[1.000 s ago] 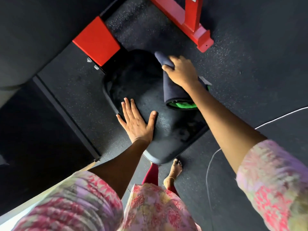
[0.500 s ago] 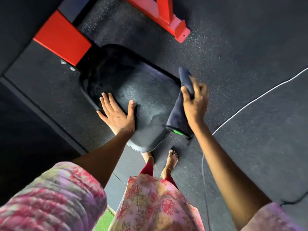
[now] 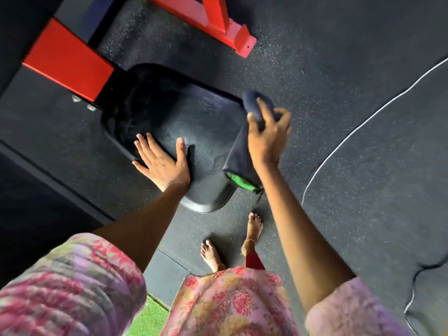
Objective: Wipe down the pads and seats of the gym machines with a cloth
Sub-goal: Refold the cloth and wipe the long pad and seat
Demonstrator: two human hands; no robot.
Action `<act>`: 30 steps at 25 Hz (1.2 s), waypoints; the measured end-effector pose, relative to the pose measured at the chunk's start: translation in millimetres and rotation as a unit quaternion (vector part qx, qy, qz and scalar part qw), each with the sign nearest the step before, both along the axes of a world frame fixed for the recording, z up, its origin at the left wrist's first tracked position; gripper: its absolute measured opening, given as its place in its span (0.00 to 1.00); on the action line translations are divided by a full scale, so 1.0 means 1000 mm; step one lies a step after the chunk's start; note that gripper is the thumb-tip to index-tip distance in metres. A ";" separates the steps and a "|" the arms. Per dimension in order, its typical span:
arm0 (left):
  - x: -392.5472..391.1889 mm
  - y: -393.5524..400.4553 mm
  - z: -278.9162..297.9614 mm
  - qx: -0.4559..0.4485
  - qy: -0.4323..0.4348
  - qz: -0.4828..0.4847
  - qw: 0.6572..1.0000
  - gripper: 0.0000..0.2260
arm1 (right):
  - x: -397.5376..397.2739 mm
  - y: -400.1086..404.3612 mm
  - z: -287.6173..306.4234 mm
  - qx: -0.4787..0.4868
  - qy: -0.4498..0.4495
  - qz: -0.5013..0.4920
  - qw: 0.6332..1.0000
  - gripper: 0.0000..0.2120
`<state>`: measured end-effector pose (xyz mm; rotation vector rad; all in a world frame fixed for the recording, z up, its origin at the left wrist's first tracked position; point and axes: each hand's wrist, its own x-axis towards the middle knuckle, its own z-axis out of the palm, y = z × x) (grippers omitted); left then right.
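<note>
Lifted off the seat [image 3: 184, 132], the cloth [image 3: 238, 151] hangs lengthwise, right fingers [image 3: 263, 110] gripping it.

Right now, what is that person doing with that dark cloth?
The person is wiping a black gym seat. The left hand rests flat on the seat's near side, fingers spread. The right hand grips a folded dark cloth with a bit of green showing, held at the seat's right edge. A red frame holds the seat.
</note>
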<state>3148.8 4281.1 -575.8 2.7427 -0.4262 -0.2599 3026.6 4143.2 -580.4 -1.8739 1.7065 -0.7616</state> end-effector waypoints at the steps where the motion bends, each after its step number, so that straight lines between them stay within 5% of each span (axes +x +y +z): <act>1: 0.000 -0.001 0.000 0.001 0.001 -0.001 1.000 0.45 | 0.002 -0.005 0.001 0.017 -0.010 -0.010 1.000 0.17; 7: 0.002 0.005 -0.001 -0.028 0.018 -0.008 0.999 0.41 | 0.000 0.133 0.016 -0.001 0.053 0.041 0.998 0.18; 13: -0.001 0.010 -0.003 -0.185 0.006 0.009 0.983 0.35 | 0.023 0.012 0.028 0.020 0.220 0.078 0.972 0.19; 17: 0.001 0.016 -0.009 -0.289 0.005 0.032 0.957 0.28 | 0.023 0.056 0.025 -0.046 0.257 0.092 0.961 0.20; 20: 0.004 0.019 -0.013 -0.332 0.007 0.048 0.942 0.26 | 0.001 0.138 0.022 -0.111 0.227 0.210 0.945 0.20; 23: 0.004 0.019 -0.012 -0.370 0.023 0.058 0.927 0.25 | -0.015 0.101 0.025 -0.137 0.253 0.331 0.899 0.19; 27: 0.007 0.024 -0.012 -0.376 0.037 0.039 0.925 0.16 | 0.003 0.036 0.031 -0.055 0.290 0.186 0.937 0.20; 30: 0.013 0.044 -0.021 -0.369 0.051 -0.057 0.926 0.13 | 0.017 0.081 0.027 -0.075 0.297 0.174 0.936 0.21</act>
